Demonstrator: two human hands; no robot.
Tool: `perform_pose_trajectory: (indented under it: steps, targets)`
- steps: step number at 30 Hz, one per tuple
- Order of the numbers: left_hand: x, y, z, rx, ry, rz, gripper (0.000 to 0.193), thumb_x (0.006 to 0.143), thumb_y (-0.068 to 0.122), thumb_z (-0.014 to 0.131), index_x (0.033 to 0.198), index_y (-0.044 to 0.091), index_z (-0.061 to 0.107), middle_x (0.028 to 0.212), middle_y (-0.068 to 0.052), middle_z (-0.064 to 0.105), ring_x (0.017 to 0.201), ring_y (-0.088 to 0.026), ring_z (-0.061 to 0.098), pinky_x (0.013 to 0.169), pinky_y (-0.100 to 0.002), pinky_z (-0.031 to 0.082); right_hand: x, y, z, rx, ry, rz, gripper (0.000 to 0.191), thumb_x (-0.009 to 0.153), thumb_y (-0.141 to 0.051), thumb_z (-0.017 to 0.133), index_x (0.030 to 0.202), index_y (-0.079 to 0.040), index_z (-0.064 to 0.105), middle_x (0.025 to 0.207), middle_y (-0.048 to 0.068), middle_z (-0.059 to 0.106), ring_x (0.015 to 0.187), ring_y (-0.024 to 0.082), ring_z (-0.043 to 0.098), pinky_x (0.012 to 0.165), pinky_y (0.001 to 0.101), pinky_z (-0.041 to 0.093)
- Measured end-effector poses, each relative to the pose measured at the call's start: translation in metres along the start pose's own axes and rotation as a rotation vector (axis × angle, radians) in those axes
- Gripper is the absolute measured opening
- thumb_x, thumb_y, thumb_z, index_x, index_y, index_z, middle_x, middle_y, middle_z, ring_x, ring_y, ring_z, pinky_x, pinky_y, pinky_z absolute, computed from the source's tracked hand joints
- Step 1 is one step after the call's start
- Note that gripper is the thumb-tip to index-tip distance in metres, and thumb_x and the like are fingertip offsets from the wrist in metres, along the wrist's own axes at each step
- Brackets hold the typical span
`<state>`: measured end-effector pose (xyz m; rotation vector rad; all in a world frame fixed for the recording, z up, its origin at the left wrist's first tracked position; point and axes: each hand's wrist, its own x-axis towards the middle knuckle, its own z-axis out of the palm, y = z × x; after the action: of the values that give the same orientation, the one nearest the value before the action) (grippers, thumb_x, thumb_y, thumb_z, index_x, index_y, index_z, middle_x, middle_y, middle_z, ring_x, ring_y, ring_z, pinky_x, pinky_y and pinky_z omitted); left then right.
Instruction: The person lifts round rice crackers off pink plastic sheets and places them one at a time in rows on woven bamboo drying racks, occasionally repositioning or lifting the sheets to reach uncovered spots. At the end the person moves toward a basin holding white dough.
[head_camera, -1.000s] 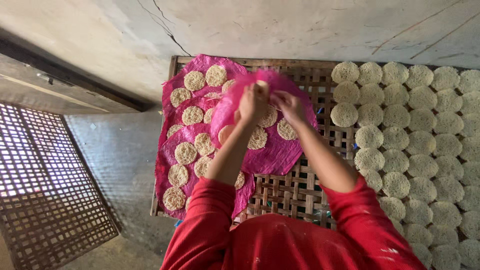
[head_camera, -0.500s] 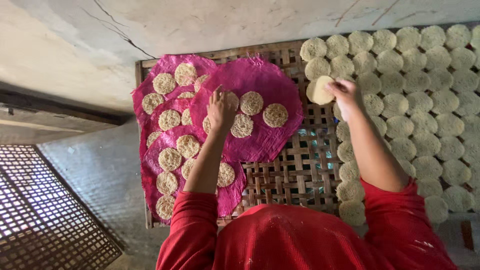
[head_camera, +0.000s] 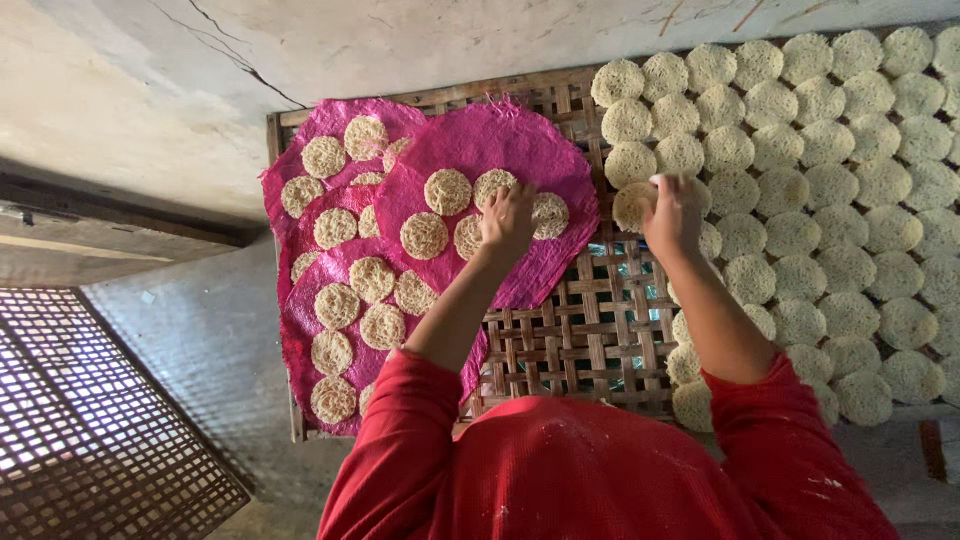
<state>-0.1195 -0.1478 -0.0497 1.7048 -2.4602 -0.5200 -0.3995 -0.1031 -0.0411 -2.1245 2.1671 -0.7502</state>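
- Noodle cake (head_camera: 634, 205): a round, pale one sits in the right hand (head_camera: 675, 208), fingers curled round it, just at the left edge of the big group of cakes on the woven rack (head_camera: 560, 330).
- The left hand (head_camera: 508, 220) lies flat and open on the pink cloth (head_camera: 500, 160), fingers resting on a cake there and holding nothing.
- A few cakes lie on this top cloth, near the rack's far edge.
- More pink cloths (head_camera: 320, 330) with cakes lie under it, down to the rack's left near corner.
- The rows of cakes (head_camera: 820, 180) fill the right side of the rack.
- The middle of the rack is bare.
- It looks partly done: many cakes are in rows, and those on the cloths seem left to move.
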Motion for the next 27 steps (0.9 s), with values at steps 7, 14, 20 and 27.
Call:
perform_pose_trajectory:
  steps: [7, 14, 20, 27]
  targets:
    - [0.006, 0.025, -0.006, 0.089, -0.199, -0.11, 0.034, 0.096, 0.018, 0.064, 0.129, 0.016, 0.058, 0.122, -0.007, 0.061, 0.106, -0.019, 0.056, 0.094, -0.036, 0.053, -0.033, -0.062, 0.018, 0.706, -0.276, 0.148, 0.027, 0.097, -0.031, 0.07, 0.11, -0.008, 0.066, 0.101, 0.004, 0.07, 0.09, 0.016, 0.069, 0.083, 0.0374, 0.06]
    - [-0.072, 0.053, 0.012, -0.853, -0.101, -0.102, 0.046, 0.098, 0.037, 0.064, 0.125, 0.001, 0.056, 0.101, -0.012, 0.071, 0.078, -0.017, 0.067, 0.056, -0.023, 0.057, -0.068, -0.057, 0.032, 1.194, -0.547, 0.749, 0.026, 0.102, -0.03, 0.069, 0.103, -0.004, 0.07, 0.098, 0.008, 0.073, 0.088, 0.017, 0.072, 0.085, 0.0307, 0.062]
    - [-0.104, -0.041, -0.009, -0.003, 0.348, -0.103, 0.061, 0.081, 0.028, 0.077, 0.13, -0.001, 0.052, 0.127, -0.022, 0.06, 0.118, -0.034, 0.057, 0.1, -0.048, 0.047, -0.087, 0.004, -0.003, 0.578, -0.384, 0.48, 0.028, 0.094, -0.021, 0.073, 0.119, -0.007, 0.07, 0.103, 0.011, 0.075, 0.087, 0.025, 0.072, 0.075, 0.0347, 0.06]
    - [-0.105, -0.063, 0.002, -0.08, 0.056, -0.269, 0.054, 0.093, 0.029, 0.068, 0.134, -0.001, 0.05, 0.132, -0.02, 0.054, 0.124, -0.034, 0.051, 0.109, -0.046, 0.043, -0.091, 0.015, -0.017, 0.185, -0.044, 0.029, 0.023, 0.097, -0.01, 0.074, 0.117, -0.001, 0.067, 0.105, 0.019, 0.07, 0.098, 0.037, 0.068, 0.085, 0.0448, 0.054]
